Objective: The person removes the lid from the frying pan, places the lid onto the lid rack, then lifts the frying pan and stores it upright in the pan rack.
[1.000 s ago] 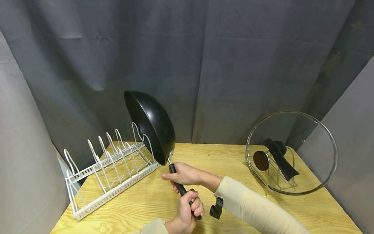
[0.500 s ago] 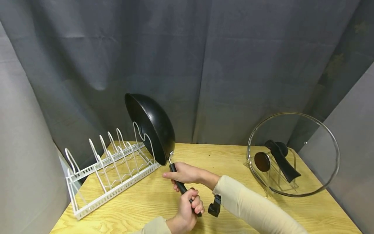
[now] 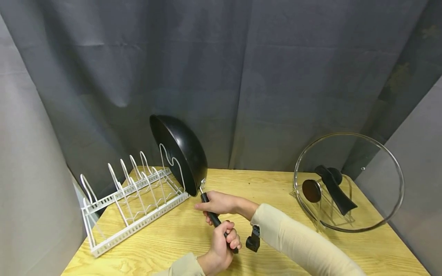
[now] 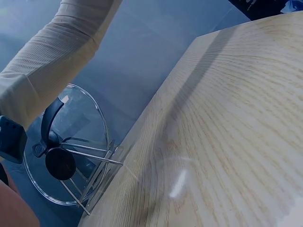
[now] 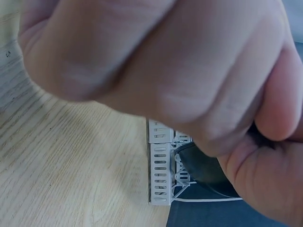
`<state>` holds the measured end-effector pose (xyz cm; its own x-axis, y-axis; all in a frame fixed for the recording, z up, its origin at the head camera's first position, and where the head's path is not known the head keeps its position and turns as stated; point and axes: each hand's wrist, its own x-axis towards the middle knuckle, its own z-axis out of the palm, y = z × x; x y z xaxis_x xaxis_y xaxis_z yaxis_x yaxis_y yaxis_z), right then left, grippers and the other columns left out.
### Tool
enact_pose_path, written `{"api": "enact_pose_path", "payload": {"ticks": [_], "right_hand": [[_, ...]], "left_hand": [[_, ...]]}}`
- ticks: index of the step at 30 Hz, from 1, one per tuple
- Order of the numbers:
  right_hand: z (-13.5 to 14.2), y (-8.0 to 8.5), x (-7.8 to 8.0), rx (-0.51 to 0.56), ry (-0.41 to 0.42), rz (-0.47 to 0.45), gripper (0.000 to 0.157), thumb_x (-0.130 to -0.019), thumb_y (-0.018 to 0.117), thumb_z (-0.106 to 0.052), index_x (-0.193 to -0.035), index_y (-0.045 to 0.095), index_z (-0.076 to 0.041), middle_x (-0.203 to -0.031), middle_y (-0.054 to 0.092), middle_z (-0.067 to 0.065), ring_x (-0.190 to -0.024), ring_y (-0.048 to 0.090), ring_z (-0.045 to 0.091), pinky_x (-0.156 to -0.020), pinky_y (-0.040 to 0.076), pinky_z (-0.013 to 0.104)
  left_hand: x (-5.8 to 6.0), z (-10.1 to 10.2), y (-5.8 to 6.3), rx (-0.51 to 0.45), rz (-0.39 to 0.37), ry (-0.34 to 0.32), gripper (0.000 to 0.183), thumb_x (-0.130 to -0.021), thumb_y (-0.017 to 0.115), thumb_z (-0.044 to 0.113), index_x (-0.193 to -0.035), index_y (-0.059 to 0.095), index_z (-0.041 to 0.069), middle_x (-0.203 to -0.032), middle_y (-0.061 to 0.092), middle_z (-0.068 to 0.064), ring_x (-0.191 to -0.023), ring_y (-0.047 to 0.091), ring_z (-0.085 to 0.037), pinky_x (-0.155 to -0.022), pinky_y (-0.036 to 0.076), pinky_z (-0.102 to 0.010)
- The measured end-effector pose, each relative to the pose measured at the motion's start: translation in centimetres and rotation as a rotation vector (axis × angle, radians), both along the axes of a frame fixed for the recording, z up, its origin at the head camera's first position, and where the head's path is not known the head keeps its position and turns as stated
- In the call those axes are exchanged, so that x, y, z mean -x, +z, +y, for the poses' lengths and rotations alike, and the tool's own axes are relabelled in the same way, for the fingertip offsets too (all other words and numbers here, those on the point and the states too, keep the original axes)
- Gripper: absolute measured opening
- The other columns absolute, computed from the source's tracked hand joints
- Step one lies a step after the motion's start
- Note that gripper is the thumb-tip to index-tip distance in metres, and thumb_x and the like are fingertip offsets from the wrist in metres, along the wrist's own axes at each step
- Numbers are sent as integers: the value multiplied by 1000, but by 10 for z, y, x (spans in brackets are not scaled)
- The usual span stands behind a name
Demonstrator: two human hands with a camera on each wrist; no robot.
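Note:
A black wok (image 3: pixel 188 143) stands tilted on its side at the right end of a white wire pan rack (image 3: pixel 138 224). The rack's end divider (image 3: pixel 174 161) shows in front of the wok's open side; whether they touch I cannot tell. My right hand (image 3: pixel 221 203) holds the black handle (image 3: pixel 215 219) close to the wok, thumb laid across it. Lower down, my left hand (image 3: pixel 222 245) grips the handle near its end. The right wrist view shows the curled right hand (image 5: pixel 156 61) up close, with part of the wok (image 5: pixel 203 170) below it.
At the right, a glass lid (image 3: pixel 380 184) with a metal rim leans in a small wire stand (image 3: pixel 319 214). A dark round knob (image 3: pixel 311 191) and a black handle-shaped piece (image 3: pixel 335 190) show there. Grey curtains (image 3: pixel 276 96) enclose the wooden table (image 3: pixel 255 184).
The wok's far upper rim has dropped slightly and shifted a little right. Both hands keep their hold on the handle. The head view has shifted slightly.

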<state>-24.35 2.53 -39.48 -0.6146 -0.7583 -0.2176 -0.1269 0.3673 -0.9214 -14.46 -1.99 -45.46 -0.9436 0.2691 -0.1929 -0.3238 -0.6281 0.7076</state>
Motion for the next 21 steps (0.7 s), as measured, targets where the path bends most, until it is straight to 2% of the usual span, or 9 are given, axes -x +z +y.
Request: {"api": "enact_pose_path", "payload": {"ticks": [7,16,21], "right_hand": [[-1,-5,3,3,3,-68,33,-97,54,-18,-70,51,-1,-56,54,6,-47,56,14,-47,48,24],[-1,1,5,23,-14,-199,28,-98,49,-16,-79,51,4,-63,55,9,-54,57,16,-52,49,27],[-2,3,7,33,-27,-216,24,-99,46,-13,-85,51,6,-69,57,11,-59,59,17,-55,50,28]], "left_hand": [[1,-1,-3,-11,-20,0,35,-84,38,12,-50,31,21,-41,28,12,-36,33,-3,-46,31,-20],[7,-4,-7,4,-16,10,35,-83,39,13,-51,31,21,-42,29,12,-37,34,-3,-46,32,-21],[13,-5,-11,18,-2,23,35,-83,39,12,-50,31,21,-42,28,11,-37,34,-3,-48,34,-22]]}}
